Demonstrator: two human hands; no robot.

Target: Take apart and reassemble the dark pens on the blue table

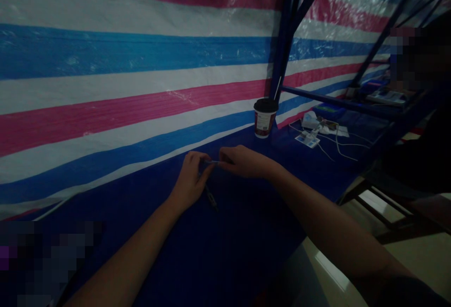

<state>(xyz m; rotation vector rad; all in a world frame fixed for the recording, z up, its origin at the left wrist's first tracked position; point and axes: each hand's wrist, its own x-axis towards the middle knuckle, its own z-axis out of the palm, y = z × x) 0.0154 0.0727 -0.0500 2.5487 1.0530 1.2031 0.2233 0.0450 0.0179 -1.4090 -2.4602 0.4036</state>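
Observation:
My left hand (193,178) is closed, thumb and fingers pinching one end of a thin pale rod (212,162). From the other side my right hand (243,161) pinches the rod's tip, so the two hands face each other just above the blue tabletop (239,232). The rod's exact kind is too small and dark to make out. A dark, slender pen-like piece (211,198) slants down from below my left hand; its upper end is hidden behind the fingers.
A lidded paper cup (265,119) stands behind my right hand by a blue metal post (282,39). Farther right lie white cables (338,149) and a power strip (313,131). A striped plastic sheet (141,110) backs the table. Another person (423,142) sits at right.

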